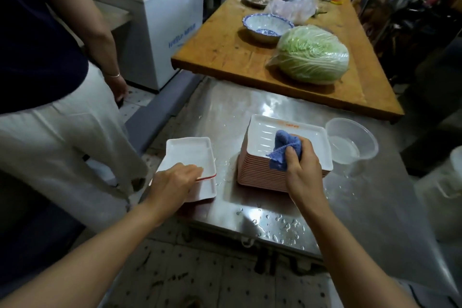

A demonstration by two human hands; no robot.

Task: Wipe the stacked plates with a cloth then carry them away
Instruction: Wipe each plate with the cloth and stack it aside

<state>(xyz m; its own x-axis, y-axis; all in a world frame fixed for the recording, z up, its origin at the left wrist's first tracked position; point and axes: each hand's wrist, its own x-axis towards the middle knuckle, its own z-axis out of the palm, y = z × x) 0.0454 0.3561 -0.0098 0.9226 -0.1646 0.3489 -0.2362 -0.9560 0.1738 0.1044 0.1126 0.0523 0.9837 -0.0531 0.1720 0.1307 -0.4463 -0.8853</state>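
Note:
A tall stack of white square plates with red undersides (262, 170) stands on the wet steel table (250, 107). My right hand (302, 170) grips a bunched blue cloth (285, 147) and presses it on the top plate near its front edge. To the left, at the table's corner, lies a low pile of the same plates (190, 152). My left hand (175, 180) holds the near edge of the upper plate of that pile, fingers curled over its red rim.
A clear plastic bowl of water (352, 142) sits right of the stack. Behind, a wooden table (225, 52) carries a wrapped cabbage (312, 55) and a blue-patterned bowl (267, 26). A person in white trousers (62, 137) stands close on the left. A white chest freezer (162, 32) is behind.

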